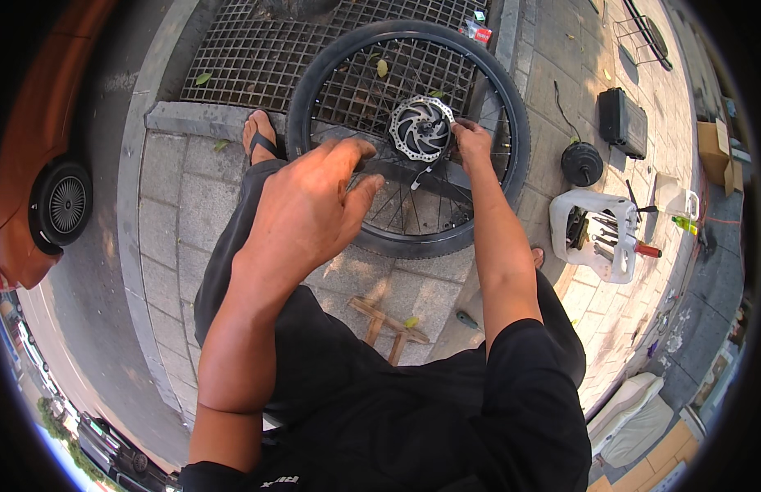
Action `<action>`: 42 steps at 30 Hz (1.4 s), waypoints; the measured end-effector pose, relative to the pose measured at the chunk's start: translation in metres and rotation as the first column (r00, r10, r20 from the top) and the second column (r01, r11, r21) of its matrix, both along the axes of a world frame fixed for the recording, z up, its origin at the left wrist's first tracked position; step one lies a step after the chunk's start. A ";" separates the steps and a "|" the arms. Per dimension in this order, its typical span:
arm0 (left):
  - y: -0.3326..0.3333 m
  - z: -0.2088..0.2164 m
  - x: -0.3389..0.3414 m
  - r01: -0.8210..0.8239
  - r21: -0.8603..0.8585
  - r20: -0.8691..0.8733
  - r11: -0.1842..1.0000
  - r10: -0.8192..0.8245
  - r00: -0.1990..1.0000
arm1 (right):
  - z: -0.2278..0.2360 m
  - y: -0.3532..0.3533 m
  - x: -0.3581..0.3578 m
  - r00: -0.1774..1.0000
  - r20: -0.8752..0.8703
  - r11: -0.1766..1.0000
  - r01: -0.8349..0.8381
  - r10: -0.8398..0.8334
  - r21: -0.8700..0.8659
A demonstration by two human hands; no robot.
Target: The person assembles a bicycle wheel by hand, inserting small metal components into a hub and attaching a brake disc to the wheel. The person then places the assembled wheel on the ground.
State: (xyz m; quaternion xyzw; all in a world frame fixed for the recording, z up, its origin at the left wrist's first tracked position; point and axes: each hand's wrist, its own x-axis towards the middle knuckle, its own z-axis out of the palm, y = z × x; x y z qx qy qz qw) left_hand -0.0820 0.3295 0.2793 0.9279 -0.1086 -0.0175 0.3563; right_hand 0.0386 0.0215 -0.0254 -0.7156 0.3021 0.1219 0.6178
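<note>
A bicycle wheel point(516, 107) with a black tyre lies flat before me, partly over a metal grate. On its hub sits a silver disc brake rotor point(402, 141) with curved slots. My right hand point(472, 143) is closed at the rotor's right edge, thumb on top, the other fingers partly hidden. A short cable with a white connector point(416, 185) comes out below the rotor. Raised above the wheel's near left side, my left hand point(311, 197) has its thumb and bent fingers apart, nothing visible between them.
To the right are a round black hub point(583, 164) with a cable, a black box point(623, 123) and a cut-open white jug point(565, 213) of tools. A wooden stand point(386, 325) and dark-handled tool point(467, 319) lie near my legs. An orange car point(36, 123) stands left.
</note>
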 end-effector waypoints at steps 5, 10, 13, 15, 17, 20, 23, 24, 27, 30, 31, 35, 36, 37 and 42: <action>-0.002 0.004 0.000 -0.013 -0.018 -0.062 1.000 0.012 0.998 | 0.005 0.002 0.000 1.000 0.016 1.000 -0.009 0.009 0.004; -0.004 0.007 0.000 -0.002 -0.016 -0.064 1.000 0.001 0.998 | 0.003 0.001 0.000 1.000 0.030 1.000 -0.009 0.009 0.001; -0.005 0.007 0.000 0.000 -0.014 -0.070 1.000 -0.001 0.998 | 0.008 0.005 -0.003 0.999 0.037 1.000 0.000 0.001 -0.012; -0.005 0.006 0.000 -0.002 -0.005 -0.074 1.000 0.001 0.997 | 0.011 0.006 -0.005 0.999 0.036 1.000 -0.005 0.006 -0.012; -0.006 0.009 0.000 -0.003 -0.004 -0.099 1.000 0.002 0.995 | 0.014 0.005 -0.006 0.999 0.026 1.000 -0.022 0.022 -0.006; -0.007 0.009 0.000 0.003 -0.004 -0.108 1.000 -0.003 0.994 | 0.008 0.005 -0.005 0.999 0.038 0.999 0.002 -0.001 -0.039; -0.008 0.007 0.001 0.010 -0.011 -0.080 1.000 -0.011 0.997 | 0.000 0.004 -0.004 0.998 0.055 0.999 0.020 -0.018 -0.041; -0.008 0.007 0.001 0.012 -0.013 -0.068 1.000 -0.013 0.998 | 0.000 0.004 -0.004 0.999 0.048 0.999 0.017 -0.016 -0.036; -0.008 0.006 -0.001 0.001 -0.010 -0.096 1.000 -0.002 0.995 | -0.001 0.004 -0.006 0.999 0.035 1.000 0.025 -0.024 -0.018; -0.007 0.005 -0.002 -0.006 0.004 -0.090 1.000 0.006 0.996 | 0.005 0.006 -0.011 0.997 0.041 0.998 0.058 -0.058 -0.006; -0.007 0.004 -0.003 -0.007 0.010 -0.085 1.000 0.008 0.996 | 0.009 0.004 -0.016 0.997 0.047 0.998 0.069 -0.068 -0.014; -0.009 0.010 0.000 -0.031 0.020 -0.153 0.999 0.034 0.988 | 0.001 -0.018 -0.050 0.992 0.068 0.992 0.112 -0.107 -0.064; -0.009 0.012 0.001 -0.046 0.020 -0.196 0.999 0.050 0.979 | 0.006 -0.022 -0.064 0.992 0.049 0.986 0.118 -0.113 -0.117; -0.010 0.011 0.001 -0.047 0.021 -0.176 0.999 0.050 0.983 | 0.008 -0.029 -0.076 0.988 0.064 0.983 0.148 -0.142 -0.107; -0.019 0.009 -0.003 -0.042 0.036 -0.229 0.998 0.049 0.972 | 0.030 -0.108 -0.157 0.933 0.101 0.925 0.356 -0.344 -0.136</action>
